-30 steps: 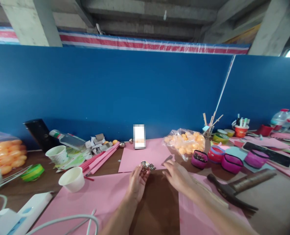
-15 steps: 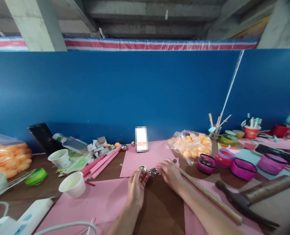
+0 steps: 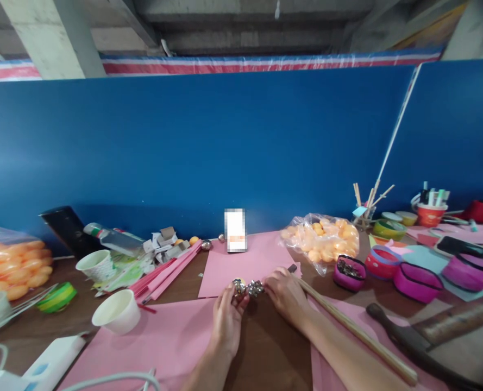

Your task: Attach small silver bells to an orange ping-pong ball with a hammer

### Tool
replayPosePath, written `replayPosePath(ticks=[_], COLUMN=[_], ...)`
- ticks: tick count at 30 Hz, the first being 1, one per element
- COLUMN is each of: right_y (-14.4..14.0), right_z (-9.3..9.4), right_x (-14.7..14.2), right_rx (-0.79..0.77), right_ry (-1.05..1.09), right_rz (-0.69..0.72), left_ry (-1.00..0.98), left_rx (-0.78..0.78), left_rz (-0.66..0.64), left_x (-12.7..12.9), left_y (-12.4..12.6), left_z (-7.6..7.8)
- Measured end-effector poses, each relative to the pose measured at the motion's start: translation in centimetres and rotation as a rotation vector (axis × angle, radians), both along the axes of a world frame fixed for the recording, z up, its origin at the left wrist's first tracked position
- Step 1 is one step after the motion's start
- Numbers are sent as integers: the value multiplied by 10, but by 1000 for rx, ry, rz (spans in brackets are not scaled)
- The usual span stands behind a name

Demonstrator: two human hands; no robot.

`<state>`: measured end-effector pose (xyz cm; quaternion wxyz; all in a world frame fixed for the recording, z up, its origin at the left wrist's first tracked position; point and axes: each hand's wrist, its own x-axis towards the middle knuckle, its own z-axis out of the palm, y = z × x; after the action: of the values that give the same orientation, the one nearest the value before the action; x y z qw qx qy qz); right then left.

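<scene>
My left hand (image 3: 228,315) is closed around a small shiny silver ball (image 3: 238,284) with a yellowish patch. Right beside it is a clump of small shiny metal pieces (image 3: 255,288), at the fingertips of my right hand (image 3: 284,290), whose fingers are curled. A dark tip (image 3: 292,268) sticks out beyond that hand, in line with the clump; the part between is hidden by the fingers. Whether the clump touches the ball I cannot tell. A wooden stick (image 3: 355,328) lies alongside my right forearm. Farther right, a purple bowl (image 3: 349,273) holds small dark metal bits.
A phone (image 3: 236,231) stands on pink paper (image 3: 261,250) at the back. Orange balls fill a clear bag (image 3: 322,239). A hammer (image 3: 412,342) lies right. On the left are a white cup (image 3: 117,312), pink strips (image 3: 165,277) and a power strip (image 3: 54,361).
The view has shifted a little, so the things on the right appear farther right. Both hands keep nearly the same pose, with the ball and the metal clump still close together.
</scene>
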<state>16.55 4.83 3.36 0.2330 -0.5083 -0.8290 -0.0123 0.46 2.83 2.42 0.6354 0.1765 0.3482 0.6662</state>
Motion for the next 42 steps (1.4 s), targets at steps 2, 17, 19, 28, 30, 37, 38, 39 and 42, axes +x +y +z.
replayPosePath(ticks=[2,17,19,28,30,37,38,39,42], right_y=[-1,-2,-3,-5,-6,-11,-12,-12,-12], right_z=[0,5,6,2,3,13,13,13,12], right_x=[-1,0,0,-7,-9,-14,-15,-16,-17], right_rx=[-9,75,88,38,-24,-252,-273,-290,-345], right_ry=[14,163,204,508,588,823,841,857,900], right_rz=[-5,23,21,47,69,189,204,214,218], left_ry=[3,97,108,100,93,63,61,63,97], left_rx=[14,57,71,88,88,122,119,116,108], left_rz=[-3,-82,-84,-104,-128,-208,-212,-214,-210], left_x=[0,0,0,1,1,3,3,4,4], left_y=[0,0,0,-2,-3,-4,-4,-4,-3], left_z=[0,-4,-5,-2,-1,0,0,0,0])
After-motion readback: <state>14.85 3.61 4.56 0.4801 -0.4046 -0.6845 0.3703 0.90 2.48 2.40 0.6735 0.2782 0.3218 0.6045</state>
